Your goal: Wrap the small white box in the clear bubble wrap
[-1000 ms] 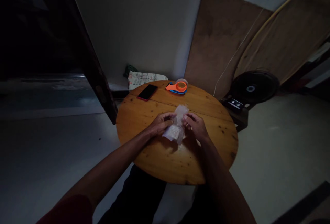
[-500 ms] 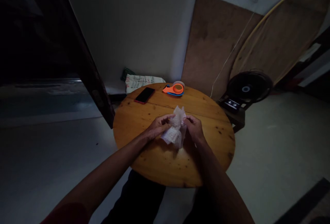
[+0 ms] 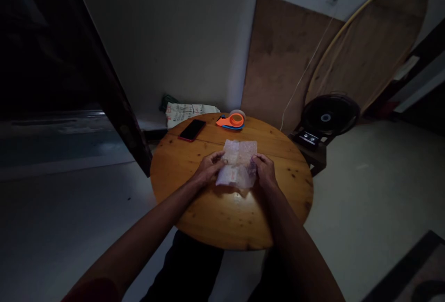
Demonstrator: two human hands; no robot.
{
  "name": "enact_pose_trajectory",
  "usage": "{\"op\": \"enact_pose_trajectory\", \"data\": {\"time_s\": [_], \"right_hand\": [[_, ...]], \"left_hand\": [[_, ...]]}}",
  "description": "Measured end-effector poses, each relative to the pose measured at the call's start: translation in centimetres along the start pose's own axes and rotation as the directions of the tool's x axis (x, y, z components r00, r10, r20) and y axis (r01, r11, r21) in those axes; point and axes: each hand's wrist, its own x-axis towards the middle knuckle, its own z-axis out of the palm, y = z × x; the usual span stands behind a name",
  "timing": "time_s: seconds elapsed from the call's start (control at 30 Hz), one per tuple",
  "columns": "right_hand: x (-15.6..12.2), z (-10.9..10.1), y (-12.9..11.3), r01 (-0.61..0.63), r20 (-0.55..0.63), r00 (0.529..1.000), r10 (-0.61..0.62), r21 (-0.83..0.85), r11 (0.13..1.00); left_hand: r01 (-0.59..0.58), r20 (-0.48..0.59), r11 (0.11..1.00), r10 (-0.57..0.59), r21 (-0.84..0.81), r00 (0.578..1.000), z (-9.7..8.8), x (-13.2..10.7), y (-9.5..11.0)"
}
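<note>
A clear bubble-wrap packet (image 3: pixel 238 165) with something white inside lies spread on the round wooden table (image 3: pixel 225 218). My left hand (image 3: pixel 207 170) grips its left edge with curled fingers. My right hand (image 3: pixel 264 169) pinches its right edge. Both hands rest low on the tabletop near its middle.
A dark phone (image 3: pixel 192 130) with a red rim and an orange tape dispenser (image 3: pixel 231 120) lie at the table's far side. A printed sack (image 3: pixel 187 110) sits behind on the floor. A black fan (image 3: pixel 328 117) and wooden boards (image 3: pixel 278 56) stand at the right wall.
The packet was bunched upright between my hands; now it is pulled flat and wide on the table, my hands having moved apart to its edges.
</note>
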Motion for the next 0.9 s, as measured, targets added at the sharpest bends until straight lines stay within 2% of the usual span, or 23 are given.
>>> {"op": "enact_pose_trajectory", "data": {"time_s": [0.07,0.17,0.33,0.47,0.6,0.7,0.8,0.9], "right_hand": [[-0.1,0.0,-0.1,0.002,0.027,1.0,-0.002,0.009,1.0],[-0.3,0.2,-0.3,-0.002,0.061,0.998,0.0,0.033,0.999],[-0.4,0.5,-0.7,0.015,0.081,0.997,-0.019,0.054,0.998],[-0.5,0.7,-0.9,0.01,0.042,0.999,-0.012,0.064,0.998],[-0.3,0.7,-0.4,0.017,0.016,1.0,-0.018,0.023,1.0],[0.0,0.5,0.3,0.014,-0.027,1.0,-0.015,-0.022,1.0],[0.3,0.1,0.9,0.018,-0.062,0.998,-0.021,-0.048,0.999],[0.6,-0.3,1.2,0.036,-0.081,0.996,-0.042,-0.078,0.996]], "left_hand": [[-0.061,-0.025,0.987,0.065,0.148,0.998,0.0,-0.1,0.1],[-0.183,-0.056,0.903,0.222,0.389,0.974,0.0,-0.2,0.3],[-0.199,-0.036,0.781,0.272,0.592,0.962,0.2,-0.4,0.9],[-0.178,-0.01,0.819,0.219,0.546,0.976,0.3,-0.4,0.7],[-0.083,-0.06,0.893,0.121,0.442,0.991,-0.1,-0.1,0.1],[-0.017,-0.176,0.92,0.093,0.392,0.98,-0.8,0.0,0.2],[0.065,-0.337,0.958,0.035,0.281,0.941,-1.6,0.1,0.6],[0.117,-0.415,0.977,-0.035,0.176,0.909,-2.4,0.4,0.6]]}}
